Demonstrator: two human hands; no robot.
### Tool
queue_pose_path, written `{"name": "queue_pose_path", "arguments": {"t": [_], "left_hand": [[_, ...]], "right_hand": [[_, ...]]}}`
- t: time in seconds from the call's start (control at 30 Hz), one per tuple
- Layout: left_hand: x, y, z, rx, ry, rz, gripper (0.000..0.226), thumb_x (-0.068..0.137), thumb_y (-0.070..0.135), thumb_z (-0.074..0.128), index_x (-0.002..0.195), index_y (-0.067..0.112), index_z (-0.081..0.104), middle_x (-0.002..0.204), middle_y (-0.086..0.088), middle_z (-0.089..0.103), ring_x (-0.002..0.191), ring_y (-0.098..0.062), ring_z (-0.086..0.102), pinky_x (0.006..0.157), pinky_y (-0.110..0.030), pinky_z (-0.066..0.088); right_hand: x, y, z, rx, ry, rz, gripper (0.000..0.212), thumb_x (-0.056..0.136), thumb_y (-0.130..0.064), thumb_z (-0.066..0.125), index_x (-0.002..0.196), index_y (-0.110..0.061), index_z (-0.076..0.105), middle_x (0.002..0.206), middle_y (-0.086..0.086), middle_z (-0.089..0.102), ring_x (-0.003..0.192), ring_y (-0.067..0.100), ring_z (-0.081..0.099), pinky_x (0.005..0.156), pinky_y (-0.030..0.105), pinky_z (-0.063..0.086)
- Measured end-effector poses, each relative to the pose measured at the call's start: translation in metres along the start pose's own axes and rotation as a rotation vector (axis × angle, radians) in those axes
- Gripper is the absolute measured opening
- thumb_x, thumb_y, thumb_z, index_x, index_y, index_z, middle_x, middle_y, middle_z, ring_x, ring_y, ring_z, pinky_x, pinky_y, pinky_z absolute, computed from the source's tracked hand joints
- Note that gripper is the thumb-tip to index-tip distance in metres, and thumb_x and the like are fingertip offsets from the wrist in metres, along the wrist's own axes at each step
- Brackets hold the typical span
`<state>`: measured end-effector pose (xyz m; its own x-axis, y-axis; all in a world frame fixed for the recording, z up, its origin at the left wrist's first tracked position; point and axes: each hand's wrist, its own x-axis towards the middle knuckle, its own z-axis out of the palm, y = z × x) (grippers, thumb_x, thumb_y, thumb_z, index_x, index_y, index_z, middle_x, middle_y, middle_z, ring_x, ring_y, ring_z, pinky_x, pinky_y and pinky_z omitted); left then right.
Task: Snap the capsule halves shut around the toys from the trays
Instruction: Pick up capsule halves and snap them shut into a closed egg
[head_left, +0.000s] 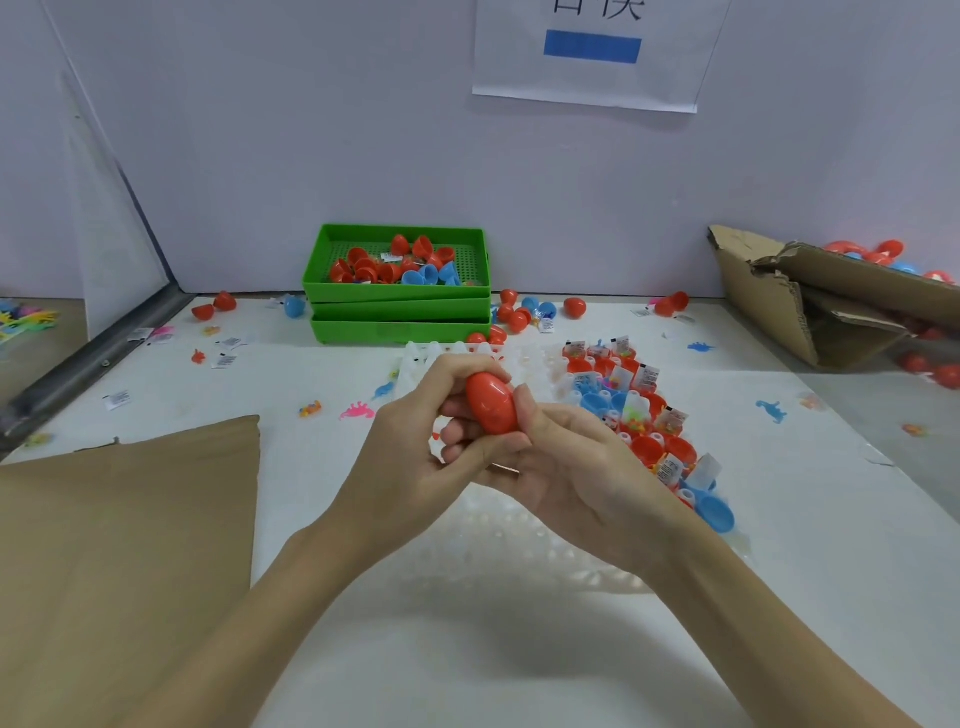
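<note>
Capsule (491, 402) pinched between left hand (410, 441), right hand (566, 467); seemingly closed

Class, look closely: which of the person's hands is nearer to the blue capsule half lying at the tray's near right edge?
Right. The right hand sits just left of the blue capsule half; the left hand is farther left, beyond the red capsule.

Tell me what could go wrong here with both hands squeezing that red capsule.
Both the left hand and right hand grip the red capsule over the white tray; if it slips, it may drop there. The right forearm passes close to the blue capsule half and could knock it.
</note>
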<state>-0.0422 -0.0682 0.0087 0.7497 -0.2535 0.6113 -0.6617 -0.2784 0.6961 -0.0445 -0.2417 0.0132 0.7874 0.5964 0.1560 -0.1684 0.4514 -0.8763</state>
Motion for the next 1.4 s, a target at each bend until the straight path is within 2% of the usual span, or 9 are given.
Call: {"name": "queue_pose_path", "arguments": {"t": [0.13,0.27,0.4,0.6,0.8,1.0,1.17,1.3,1.4], "left_hand": [[-0.002,-0.002,0.001,-0.043,-0.019,-0.027,0.046,0.087,0.041,0.077,0.126,0.033,0.053,0.121,0.009,0.069,0.115,-0.023,0.068,0.095,-0.036,0.059],[-0.002,-0.002,0.003,-0.015,-0.004,0.045,0.034,0.097,0.035,0.068,0.126,0.029,0.053,0.117,-0.001,0.071,0.109,-0.024,0.070,0.091,-0.037,0.059],[-0.002,-0.001,0.003,0.033,0.027,0.102,0.036,0.101,0.050,0.058,0.129,0.027,0.052,0.112,0.005,0.070,0.103,-0.018,0.070,0.087,-0.028,0.058],[-0.002,-0.006,-0.002,0.097,0.014,0.100,0.044,0.096,0.056,0.064,0.128,0.030,0.051,0.114,0.014,0.067,0.103,-0.021,0.068,0.088,-0.035,0.058],[-0.002,-0.003,-0.004,0.154,0.050,0.183,0.040,0.098,0.049,0.064,0.124,0.021,0.054,0.104,0.012,0.061,0.091,-0.016,0.061,0.081,-0.016,0.050],[-0.003,0.001,0.001,0.206,0.097,0.183,0.042,0.091,0.031,0.071,0.119,0.001,0.063,0.101,0.002,0.065,0.088,-0.017,0.059,0.085,-0.015,0.048],[-0.002,0.004,0.001,0.134,0.051,0.141,0.039,0.093,0.035,0.075,0.124,0.018,0.059,0.107,0.001,0.068,0.097,-0.016,0.062,0.088,-0.020,0.052],[0.004,0.001,-0.003,-0.013,-0.127,-0.080,0.045,0.105,0.030,0.056,0.149,0.023,0.053,0.145,0.014,0.059,0.138,-0.018,0.052,0.112,-0.028,0.043],[0.006,0.001,-0.003,-0.221,-0.106,-0.252,0.040,0.106,0.035,0.042,0.140,0.029,0.063,0.139,0.014,0.064,0.133,-0.011,0.058,0.105,-0.019,0.046]], "right_hand": [[-0.001,0.001,0.001,0.015,0.015,0.018,0.046,0.112,-0.027,0.038,0.126,0.010,0.060,0.112,0.018,0.068,0.109,0.028,0.067,0.102,0.038,0.052],[0.000,0.000,0.002,-0.015,0.014,0.008,0.044,0.112,-0.029,0.037,0.121,-0.001,0.069,0.114,0.018,0.070,0.112,0.030,0.067,0.104,0.041,0.051],[0.000,0.002,0.003,0.005,-0.005,0.009,0.042,0.109,-0.034,0.044,0.123,-0.003,0.069,0.117,0.018,0.071,0.114,0.030,0.068,0.103,0.038,0.052],[0.001,0.004,0.004,0.004,-0.010,-0.015,0.048,0.107,-0.037,0.045,0.130,0.000,0.066,0.117,0.018,0.072,0.114,0.030,0.068,0.103,0.036,0.052],[0.001,0.003,0.006,-0.003,-0.013,-0.023,0.051,0.102,-0.046,0.051,0.121,-0.003,0.072,0.119,0.017,0.073,0.118,0.030,0.067,0.103,0.037,0.052],[0.002,0.005,0.006,0.048,0.004,-0.019,0.052,0.098,-0.049,0.056,0.114,-0.003,0.075,0.108,0.013,0.075,0.110,0.025,0.070,0.102,0.036,0.052],[0.001,0.002,0.002,0.033,0.042,-0.029,0.050,0.097,-0.046,0.059,0.115,-0.003,0.076,0.109,0.014,0.076,0.110,0.026,0.071,0.099,0.035,0.054],[0.001,0.001,-0.002,-0.396,0.354,-0.206,0.038,0.087,-0.041,0.074,0.111,-0.012,0.079,0.103,0.005,0.079,0.098,0.020,0.076,0.086,0.025,0.059],[-0.001,0.008,-0.005,-1.015,0.605,-0.385,0.040,0.076,-0.054,0.077,0.101,-0.024,0.072,0.087,-0.017,0.074,0.085,0.004,0.072,0.077,0.015,0.056]]}}
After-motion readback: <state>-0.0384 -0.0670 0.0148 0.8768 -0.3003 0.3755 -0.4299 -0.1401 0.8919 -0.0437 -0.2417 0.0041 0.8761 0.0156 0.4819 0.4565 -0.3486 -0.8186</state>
